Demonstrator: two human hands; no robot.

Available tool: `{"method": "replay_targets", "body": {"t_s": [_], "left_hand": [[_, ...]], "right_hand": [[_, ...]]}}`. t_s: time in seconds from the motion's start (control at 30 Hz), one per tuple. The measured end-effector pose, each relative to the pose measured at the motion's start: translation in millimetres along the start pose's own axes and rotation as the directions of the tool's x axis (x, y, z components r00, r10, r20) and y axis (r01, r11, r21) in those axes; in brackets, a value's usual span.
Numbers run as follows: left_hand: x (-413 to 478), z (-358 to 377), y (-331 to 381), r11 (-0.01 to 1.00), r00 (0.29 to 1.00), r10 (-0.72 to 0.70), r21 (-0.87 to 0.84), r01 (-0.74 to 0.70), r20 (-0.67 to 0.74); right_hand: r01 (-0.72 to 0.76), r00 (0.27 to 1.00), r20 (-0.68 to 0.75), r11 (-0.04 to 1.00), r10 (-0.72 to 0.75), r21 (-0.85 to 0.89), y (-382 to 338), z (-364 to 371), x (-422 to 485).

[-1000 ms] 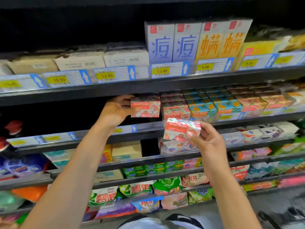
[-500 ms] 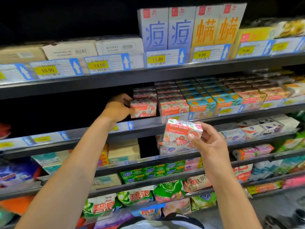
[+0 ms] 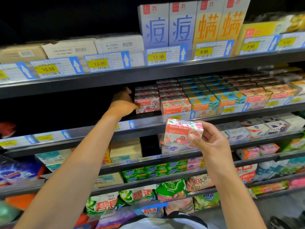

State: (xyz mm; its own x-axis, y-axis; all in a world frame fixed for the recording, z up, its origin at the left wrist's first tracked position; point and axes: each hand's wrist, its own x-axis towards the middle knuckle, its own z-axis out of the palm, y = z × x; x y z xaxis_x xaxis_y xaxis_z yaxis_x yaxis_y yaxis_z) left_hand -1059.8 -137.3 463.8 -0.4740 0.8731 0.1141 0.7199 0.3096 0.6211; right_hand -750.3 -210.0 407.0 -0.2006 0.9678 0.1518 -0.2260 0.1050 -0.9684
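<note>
Goat Soap box (image 3: 181, 132) is pinched in your right hand (image 3: 209, 142), just in front of the shelf edge (image 3: 148, 125). Your left hand (image 3: 122, 103) touches the row (image 3: 146, 103); its fingers are hidden. A loose pinch could drop it.

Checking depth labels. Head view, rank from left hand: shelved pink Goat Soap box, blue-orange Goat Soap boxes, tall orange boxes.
1. Pink shelf box: gripped by the left hand.
2. Blue-orange boxes: same shelf, further right.
3. Tall orange boxes: top shelf, upper right.
</note>
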Motion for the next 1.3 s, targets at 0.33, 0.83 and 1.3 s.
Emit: {"method": "replay_targets", "body": {"t_s": [0.33, 0.83, 1.3], "left_hand": [[-1, 6, -2, 0.999, 0.999, 0.040, -0.013, -0.040, 0.015], [-100, -26, 22, 0.865, 0.922, 0.385, -0.329, -0.378, -0.048], [-80, -38, 5, 0.840, 0.978, 0.206, -0.509, -0.188, -0.021]], "right_hand": [[-0.025, 0.999, -0.023, 0.999, 0.024, -0.040, 10, -2, 6], [0.021, 1.000, -0.016, 1.000, -0.021, -0.005, 4, 32, 23], [0.431, 0.874, 0.169, 0.567, -0.456, -0.702, 2, 40, 64]]}}
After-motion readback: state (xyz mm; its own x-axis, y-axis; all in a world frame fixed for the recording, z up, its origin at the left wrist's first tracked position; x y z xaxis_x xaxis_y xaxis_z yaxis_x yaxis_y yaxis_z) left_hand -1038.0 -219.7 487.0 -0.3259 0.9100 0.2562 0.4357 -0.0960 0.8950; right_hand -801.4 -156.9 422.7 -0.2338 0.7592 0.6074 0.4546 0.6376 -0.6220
